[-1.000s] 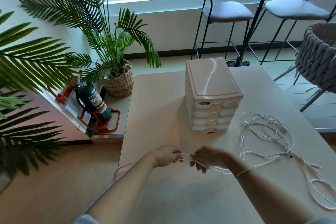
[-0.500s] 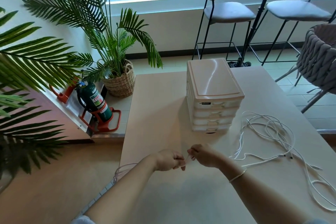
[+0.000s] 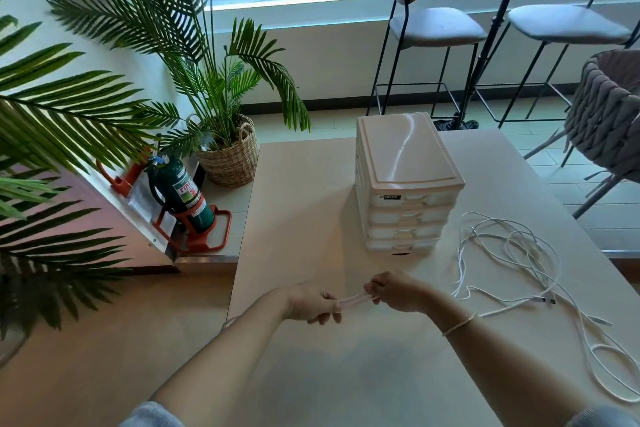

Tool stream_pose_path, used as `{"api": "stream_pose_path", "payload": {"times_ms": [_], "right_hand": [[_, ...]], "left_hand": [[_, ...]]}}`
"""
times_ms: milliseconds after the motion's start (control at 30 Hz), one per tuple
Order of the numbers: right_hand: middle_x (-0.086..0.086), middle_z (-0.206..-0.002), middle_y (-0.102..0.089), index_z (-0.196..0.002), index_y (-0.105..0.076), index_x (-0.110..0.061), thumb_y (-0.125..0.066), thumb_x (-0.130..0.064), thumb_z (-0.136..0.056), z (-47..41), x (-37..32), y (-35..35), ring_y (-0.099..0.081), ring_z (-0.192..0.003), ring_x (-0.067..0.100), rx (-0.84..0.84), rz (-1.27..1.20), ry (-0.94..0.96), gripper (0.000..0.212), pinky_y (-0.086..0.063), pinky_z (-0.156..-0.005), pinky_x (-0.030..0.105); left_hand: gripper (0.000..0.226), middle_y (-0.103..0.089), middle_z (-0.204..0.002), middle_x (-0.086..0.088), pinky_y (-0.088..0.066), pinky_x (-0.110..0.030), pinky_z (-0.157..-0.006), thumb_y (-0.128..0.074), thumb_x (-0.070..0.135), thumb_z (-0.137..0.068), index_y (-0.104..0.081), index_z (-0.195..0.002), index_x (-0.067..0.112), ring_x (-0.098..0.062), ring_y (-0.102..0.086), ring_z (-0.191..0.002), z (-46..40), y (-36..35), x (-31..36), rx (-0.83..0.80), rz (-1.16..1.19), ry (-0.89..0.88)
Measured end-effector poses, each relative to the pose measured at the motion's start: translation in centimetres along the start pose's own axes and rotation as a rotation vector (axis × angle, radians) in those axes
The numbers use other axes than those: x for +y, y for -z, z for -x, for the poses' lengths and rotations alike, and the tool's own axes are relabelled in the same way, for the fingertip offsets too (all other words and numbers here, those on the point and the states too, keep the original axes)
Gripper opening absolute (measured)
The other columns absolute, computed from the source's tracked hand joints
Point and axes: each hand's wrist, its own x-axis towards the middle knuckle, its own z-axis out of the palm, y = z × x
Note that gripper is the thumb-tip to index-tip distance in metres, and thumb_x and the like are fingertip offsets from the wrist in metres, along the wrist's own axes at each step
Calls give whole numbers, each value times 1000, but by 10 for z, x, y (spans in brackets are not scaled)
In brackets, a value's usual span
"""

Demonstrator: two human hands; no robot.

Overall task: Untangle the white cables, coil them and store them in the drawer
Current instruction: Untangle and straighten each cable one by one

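Both grips are clenched on a short doubled stretch of thin white cable (image 3: 353, 299), pinched between the left hand (image 3: 313, 302) and right hand (image 3: 398, 291) above the pale worktop (image 3: 304, 218). To the right lies a loose tangle of white cables (image 3: 519, 260). Behind stands the cream plastic drawer unit (image 3: 405, 184), drawers closed.

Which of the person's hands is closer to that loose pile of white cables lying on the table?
The right hand. It sits just left of the loose cable pile, while the left hand is farther left, beyond the right. Both pinch a short cable stretch between them.
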Motion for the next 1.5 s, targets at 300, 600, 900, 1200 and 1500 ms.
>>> {"api": "stream_pose_path", "payload": {"times_ms": [300, 600, 900, 1200, 1500], "right_hand": [[8, -115, -66, -109, -62, -2, -36, -19, -100, 2, -7, 1, -50, -73, 6, -5, 109, 16, 32, -34, -49, 10], [-5, -66, -55, -70, -58, -23, -42, -24, -97, 8, -7, 5, -39, -51, 8, -96, -80, 29, 31, -30, -49, 19], [-8, -64, -55, -84, -66, -14, -45, -18, -95, 19, -1, 7, -40, -49, 5, -225, -53, 87, 25, -32, -51, 18], [-8, -65, -60, -70, -61, -21, -50, -19, -94, 2, 6, 0, -51, -62, 7, 73, -147, 34, 27, -38, -54, 12], [-3, -60, -54, -69, -60, -21, -43, -26, -98, 8, 1, 1, -34, -51, 6, -172, -224, -18, 34, -28, -48, 14]], "left_hand": [[28, -58, -78, -1, -42, -16, -69, -55, 21, -79, -63, -100, 4, -4, -54, -66, 7, 12, -3, -42, -19, 72], [26, -43, -64, 6, -30, -12, -48, -44, 30, -98, -54, -74, 26, -2, -39, -54, -7, -9, 17, 161, 79, -78], [28, -44, -67, 6, -32, -10, -53, -47, 25, -97, -51, -70, 27, -3, -39, -60, -9, -5, 18, 227, 20, -76], [18, -48, -74, 5, -36, -13, -64, -45, 23, -97, -57, -83, 22, -9, -46, -74, -3, -13, 19, 87, -75, -55], [31, -42, -64, 6, -30, -10, -47, -46, 23, -97, -50, -67, 27, -5, -37, -57, -3, 3, 15, 216, -42, -44]]}}
